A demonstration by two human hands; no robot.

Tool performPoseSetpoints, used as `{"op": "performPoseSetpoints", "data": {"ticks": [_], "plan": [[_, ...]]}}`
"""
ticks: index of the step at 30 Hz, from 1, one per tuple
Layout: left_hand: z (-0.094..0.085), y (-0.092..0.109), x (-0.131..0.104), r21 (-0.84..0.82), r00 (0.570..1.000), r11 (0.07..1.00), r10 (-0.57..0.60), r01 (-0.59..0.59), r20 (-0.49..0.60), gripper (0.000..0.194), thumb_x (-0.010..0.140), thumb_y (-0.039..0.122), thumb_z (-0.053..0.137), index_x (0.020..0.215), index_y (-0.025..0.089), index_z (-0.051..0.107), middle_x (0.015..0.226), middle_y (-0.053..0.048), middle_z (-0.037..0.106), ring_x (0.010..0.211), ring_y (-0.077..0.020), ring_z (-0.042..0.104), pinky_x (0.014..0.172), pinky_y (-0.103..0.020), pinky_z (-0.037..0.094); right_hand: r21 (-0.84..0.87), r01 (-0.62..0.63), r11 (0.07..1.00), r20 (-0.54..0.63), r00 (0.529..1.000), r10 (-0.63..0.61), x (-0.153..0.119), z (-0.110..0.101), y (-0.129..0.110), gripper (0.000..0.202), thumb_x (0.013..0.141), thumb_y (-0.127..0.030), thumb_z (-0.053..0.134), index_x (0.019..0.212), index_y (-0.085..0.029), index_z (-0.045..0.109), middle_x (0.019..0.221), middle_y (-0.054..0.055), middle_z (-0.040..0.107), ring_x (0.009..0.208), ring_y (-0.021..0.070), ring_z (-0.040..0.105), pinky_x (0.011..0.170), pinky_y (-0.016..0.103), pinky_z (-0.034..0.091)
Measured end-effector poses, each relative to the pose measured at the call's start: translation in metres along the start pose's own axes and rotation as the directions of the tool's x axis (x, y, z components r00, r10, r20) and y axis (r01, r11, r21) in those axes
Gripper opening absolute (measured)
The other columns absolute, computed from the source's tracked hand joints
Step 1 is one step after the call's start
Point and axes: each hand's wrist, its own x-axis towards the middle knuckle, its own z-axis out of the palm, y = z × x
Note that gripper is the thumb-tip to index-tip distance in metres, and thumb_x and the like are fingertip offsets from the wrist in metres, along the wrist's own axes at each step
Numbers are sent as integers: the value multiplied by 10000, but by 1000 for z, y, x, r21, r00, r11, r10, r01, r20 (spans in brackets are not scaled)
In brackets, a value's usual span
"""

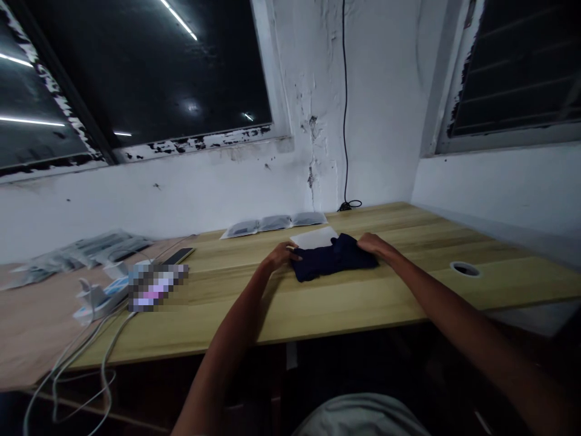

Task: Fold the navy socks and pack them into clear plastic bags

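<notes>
A dark navy cloth (333, 259), bunched into a long folded shape, lies on the wooden table (327, 309). At its left end is my left hand (282, 254), with the fingers closed on the cloth's edge. My right hand (372, 243) grips the upper right corner, its fingertips partly hidden. Just behind the cloth, a white sheet (314, 237) lies flat, partly covered by it.
Clear packets (275, 223) lie along the wall. On the left are a phone (179, 257), a power strip (102, 303) with loose cables, and a pile of plastic bags (86, 251). A round hole (465, 269) is at right; a black cable (345, 121) hangs behind.
</notes>
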Motion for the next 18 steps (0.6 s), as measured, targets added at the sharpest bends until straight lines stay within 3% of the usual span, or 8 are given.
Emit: {"op": "performPoseSetpoints", "data": {"ticks": [3, 5, 6, 8, 10, 12, 14, 18], "plan": [[-5, -3, 0, 28, 1000, 1000, 1, -1, -5, 466, 544, 48, 822, 945, 154, 608, 840, -20, 689, 755, -154, 664, 674, -258, 510, -189, 13, 982, -127, 991, -38, -7, 3, -4, 65, 693, -178, 668, 754, -164, 686, 774, 176, 702, 901, 345, 675, 759, 383, 467], [-4, -5, 2, 80, 1000, 997, 21, -21, -6, 472, 543, 64, 828, 957, 152, 619, 897, -40, 697, 790, -166, 667, 683, -262, 512, -319, 159, 934, -206, 951, -232, -18, 11, -16, 238, 800, -247, 626, 1010, -150, 685, 1007, 190, 696, 1010, 323, 644, 855, 395, 467], [-3, -6, 3, 110, 999, 993, 34, -33, -6, 473, 540, 70, 830, 959, 149, 626, 920, -49, 699, 811, -175, 668, 692, -267, 514, -348, 287, 892, -197, 908, -369, -24, 17, -23, 309, 846, -292, 603, 1119, -156, 655, 1095, 178, 675, 1062, 306, 620, 908, 398, 461], [-2, -7, 6, 182, 998, 982, 57, -56, 0, 479, 530, 77, 829, 966, 142, 642, 942, -60, 699, 850, -195, 667, 724, -284, 520, -315, 553, 771, -83, 794, -603, -36, 27, -36, 430, 878, -396, 608, 1251, -183, 600, 1206, 141, 633, 1151, 282, 561, 997, 405, 433], [-3, -7, 8, 272, 995, 958, 94, -96, 18, 479, 527, 89, 819, 976, 135, 659, 940, -57, 699, 885, -213, 661, 766, -307, 526, -246, 696, 675, 101, 711, -696, -43, 36, -44, 525, 828, -480, 680, 1275, -215, 605, 1243, 115, 616, 1191, 281, 523, 1037, 422, 410], [-5, -7, 9, 373, 988, 914, 147, -156, 53, 465, 546, 93, 785, 996, 131, 676, 949, -51, 702, 915, -224, 654, 814, -326, 525, -215, 718, 662, 271, 695, -666, -45, 41, -45, 542, 754, -481, 758, 1217, -218, 661, 1234, 118, 622, 1189, 298, 517, 1042, 444, 401], [-7, -9, 9, 472, 977, 856, 202, -212, 72, 454, 570, 81, 738, 1019, 129, 691, 980, -52, 706, 942, -231, 648, 862, -339, 516, -206, 699, 685, 358, 705, -612, -40, 42, -39, 454, 716, -411, 796, 1113, -205, 716, 1212, 126, 636, 1190, 311, 520, 1041, 452, 396], [-14, -10, 10, 594, 970, 774, 239, -220, 49, 494, 597, 75, 701, 1087, 140, 704, 1057, -76, 712, 983, -248, 646, 919, -353, 497, -176, 665, 726, 312, 737, -599, -20, 24, -22, 183, 677, -150, 725, 855, -194, 731, 1204, 107, 652, 1164, 285, 564, 1017, 400, 413]]}}
